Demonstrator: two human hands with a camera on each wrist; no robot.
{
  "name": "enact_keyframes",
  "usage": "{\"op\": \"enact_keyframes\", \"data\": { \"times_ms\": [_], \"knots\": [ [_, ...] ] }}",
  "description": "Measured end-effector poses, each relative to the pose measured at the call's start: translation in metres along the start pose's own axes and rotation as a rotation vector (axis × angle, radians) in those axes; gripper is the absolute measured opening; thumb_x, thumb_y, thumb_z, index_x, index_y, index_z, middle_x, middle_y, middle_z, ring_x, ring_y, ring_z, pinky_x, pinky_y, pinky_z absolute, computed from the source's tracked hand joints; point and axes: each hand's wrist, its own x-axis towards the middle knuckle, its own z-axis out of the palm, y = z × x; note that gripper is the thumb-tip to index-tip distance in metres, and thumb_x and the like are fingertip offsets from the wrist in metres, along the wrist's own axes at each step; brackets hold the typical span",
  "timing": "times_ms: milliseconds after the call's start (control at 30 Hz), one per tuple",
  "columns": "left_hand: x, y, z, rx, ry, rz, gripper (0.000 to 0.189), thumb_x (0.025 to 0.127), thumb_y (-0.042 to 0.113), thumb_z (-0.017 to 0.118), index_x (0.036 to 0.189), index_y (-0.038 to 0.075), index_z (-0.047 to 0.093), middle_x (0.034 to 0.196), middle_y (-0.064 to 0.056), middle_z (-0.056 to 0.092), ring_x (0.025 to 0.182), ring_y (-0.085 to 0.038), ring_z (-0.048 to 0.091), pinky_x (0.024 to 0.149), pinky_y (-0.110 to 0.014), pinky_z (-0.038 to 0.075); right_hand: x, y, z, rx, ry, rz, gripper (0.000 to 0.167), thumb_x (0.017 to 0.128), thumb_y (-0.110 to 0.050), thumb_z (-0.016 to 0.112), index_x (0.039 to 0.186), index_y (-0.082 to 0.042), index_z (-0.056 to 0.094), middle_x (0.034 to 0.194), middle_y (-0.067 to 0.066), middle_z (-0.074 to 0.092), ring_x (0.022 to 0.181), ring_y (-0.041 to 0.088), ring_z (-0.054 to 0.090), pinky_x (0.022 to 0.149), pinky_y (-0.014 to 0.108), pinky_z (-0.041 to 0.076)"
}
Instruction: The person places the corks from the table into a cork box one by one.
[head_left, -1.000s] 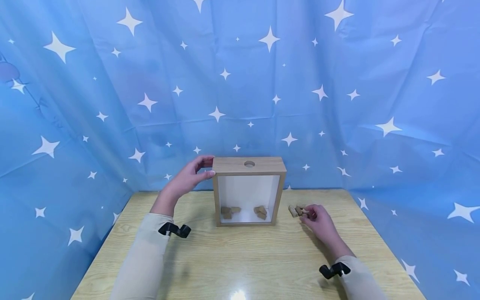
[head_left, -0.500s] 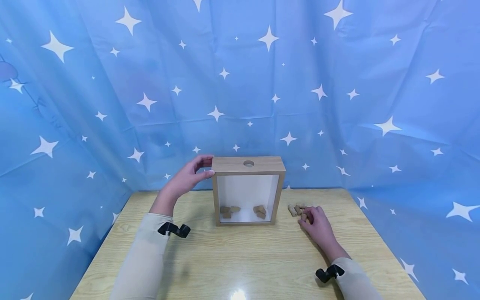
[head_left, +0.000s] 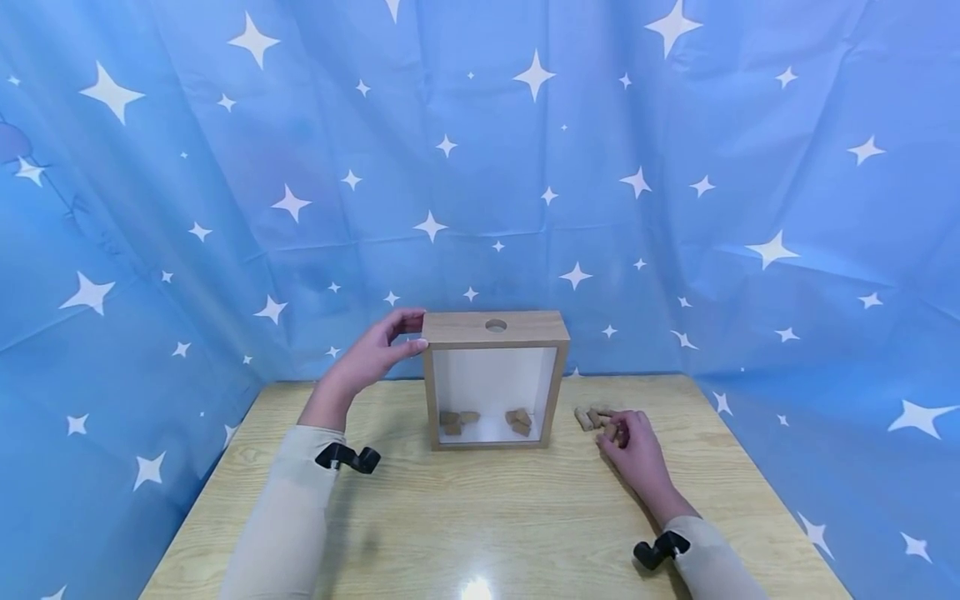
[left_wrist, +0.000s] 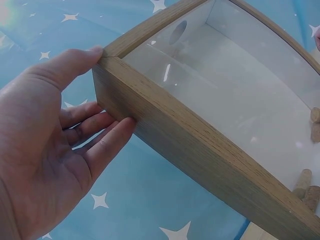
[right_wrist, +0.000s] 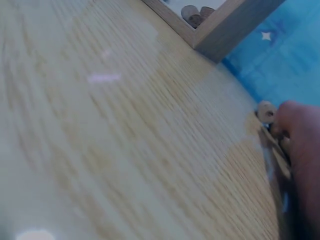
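A wooden shadow box (head_left: 457, 327) with a clear front and a round hole (head_left: 497, 326) in its top stands upright on the table. My left hand (head_left: 369, 358) holds its upper left corner; in the left wrist view the thumb (left_wrist: 75, 62) lies on the front edge and the fingertips touch the side. Inside, several corks (head_left: 518, 422) lie on the bottom in two groups. To the right of the box my right hand (head_left: 639, 454) is at a small pile of loose corks (head_left: 583, 418), pinching a cork (head_left: 611, 432) between thumb and fingers. The right wrist view shows this hand only partly.
The pale wooden table (head_left: 480, 508) reaches back to a blue curtain (head_left: 360, 167) with white stars, which also hangs along both sides. Black wrist cameras (head_left: 348, 457) sit on both sleeves.
My right hand has shifted slightly left and toward me at the loose corks, its fingers closing on one. The left hand stays on the box corner.
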Motion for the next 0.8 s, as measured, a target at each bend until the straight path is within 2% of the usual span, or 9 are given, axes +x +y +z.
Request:
{"op": "enact_keyframes", "data": {
  "times_ms": [167,367,633,800],
  "knots": [
    [0.002,-0.002,-0.001,0.007,-0.004,0.003,0.068,0.109,0.040,0.073,0.166,0.015,0.045,0.163,-0.011,0.051,0.158,-0.034,0.041,0.126,-0.061,0.039,0.000,-0.003,-0.003,0.026,0.018,-0.003,0.034,0.099,-0.006,0.084,0.126,-0.001,0.064,0.111,0.017,0.053,0.083,0.018,0.053,0.067,0.027,0.049],
    [0.001,-0.002,-0.001,0.004,-0.001,-0.001,0.067,0.109,0.038,0.073,0.166,0.015,0.046,0.163,-0.011,0.051,0.157,-0.034,0.042,0.126,-0.061,0.040,-0.001,-0.008,-0.008,0.066,-0.006,-0.023,0.033,0.100,-0.007,0.083,0.129,-0.001,0.067,0.114,0.017,0.055,0.085,0.019,0.054,0.069,0.026,0.052],
    [0.001,-0.003,-0.002,0.006,-0.008,0.010,0.067,0.109,0.038,0.073,0.166,0.015,0.046,0.163,-0.011,0.052,0.157,-0.034,0.042,0.125,-0.061,0.040,0.009,-0.030,-0.024,0.136,-0.046,-0.011,0.032,0.099,-0.001,0.082,0.127,-0.001,0.067,0.121,0.016,0.055,0.100,0.027,0.062,0.081,0.021,0.057],
    [0.000,-0.002,-0.002,0.010,-0.009,0.004,0.067,0.110,0.037,0.073,0.166,0.014,0.045,0.164,-0.012,0.051,0.158,-0.035,0.041,0.126,-0.061,0.038,0.018,-0.047,-0.036,0.134,-0.055,-0.033,0.032,0.098,-0.001,0.082,0.127,0.000,0.068,0.122,0.015,0.060,0.103,0.031,0.066,0.085,0.025,0.060]
  ]
}}
